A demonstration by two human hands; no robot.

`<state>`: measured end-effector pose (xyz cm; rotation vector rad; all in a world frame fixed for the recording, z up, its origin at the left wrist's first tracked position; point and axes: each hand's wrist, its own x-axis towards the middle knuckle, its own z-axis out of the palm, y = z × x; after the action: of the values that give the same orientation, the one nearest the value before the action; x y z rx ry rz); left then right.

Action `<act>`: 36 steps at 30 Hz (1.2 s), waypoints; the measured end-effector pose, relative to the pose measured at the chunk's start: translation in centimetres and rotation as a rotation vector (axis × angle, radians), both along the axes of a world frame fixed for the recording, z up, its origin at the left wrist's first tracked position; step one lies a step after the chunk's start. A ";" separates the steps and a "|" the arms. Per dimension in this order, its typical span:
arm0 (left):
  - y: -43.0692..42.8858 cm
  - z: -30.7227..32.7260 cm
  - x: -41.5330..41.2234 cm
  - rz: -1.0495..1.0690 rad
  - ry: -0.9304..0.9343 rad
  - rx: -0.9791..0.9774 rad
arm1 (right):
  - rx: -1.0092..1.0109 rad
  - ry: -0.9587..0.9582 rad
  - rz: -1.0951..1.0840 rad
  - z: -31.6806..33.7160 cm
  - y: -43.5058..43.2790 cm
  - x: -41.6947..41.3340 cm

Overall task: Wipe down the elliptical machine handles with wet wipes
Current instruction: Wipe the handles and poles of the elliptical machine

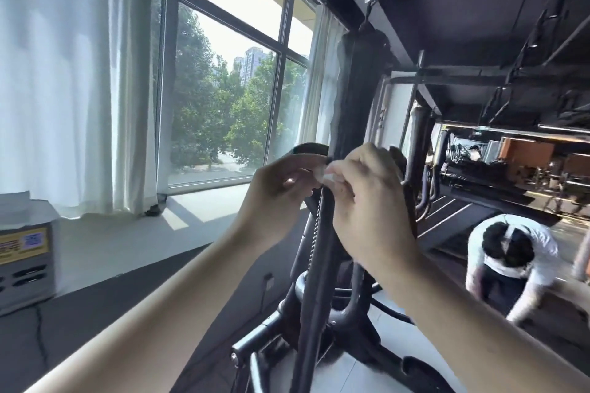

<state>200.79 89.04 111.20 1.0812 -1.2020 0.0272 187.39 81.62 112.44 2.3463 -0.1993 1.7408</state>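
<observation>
Gym, curtained window. Grey box at left, white stack on top. Our left hand and right hand pinch a wipe at the handle.

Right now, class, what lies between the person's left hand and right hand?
In the head view, a small white wipe, pinched by both the left hand and the right hand, at the top of the dark handle.

Head-worn wide-angle view looks forward, tilted, close above the elliptical machine.
</observation>
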 end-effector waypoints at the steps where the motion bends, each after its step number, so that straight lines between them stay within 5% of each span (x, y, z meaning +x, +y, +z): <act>1: 0.2 -0.6 -0.1 0.011 -0.012 0.019 | 0.012 0.036 0.019 -1.8 0.1 -0.3; 7: 0.5 -1.5 -0.7 0.072 -0.041 0.029 | 0.044 -0.018 0.079 -1.4 -0.2 -0.3; 14: -1.7 -1.3 0.4 -0.119 0.092 -0.058 | 0.059 -0.125 0.054 1.7 -0.5 0.7; 22: -3.6 -3.1 3.2 -0.394 -0.024 -0.119 | 0.090 -0.172 -0.154 -4.5 1.4 0.9; 28: -4.0 -5.8 4.8 -0.582 -0.088 -0.069 | 0.303 -0.158 -0.379 -12.6 5.0 1.5; 36: -3.1 -6.4 5.1 -0.697 0.044 0.054 | 0.212 -0.295 -0.450 -2.3 4.6 3.4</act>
<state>205.90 85.92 104.77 0.6562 -1.4883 -0.5656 190.76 86.25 110.15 1.9460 -0.9217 1.8832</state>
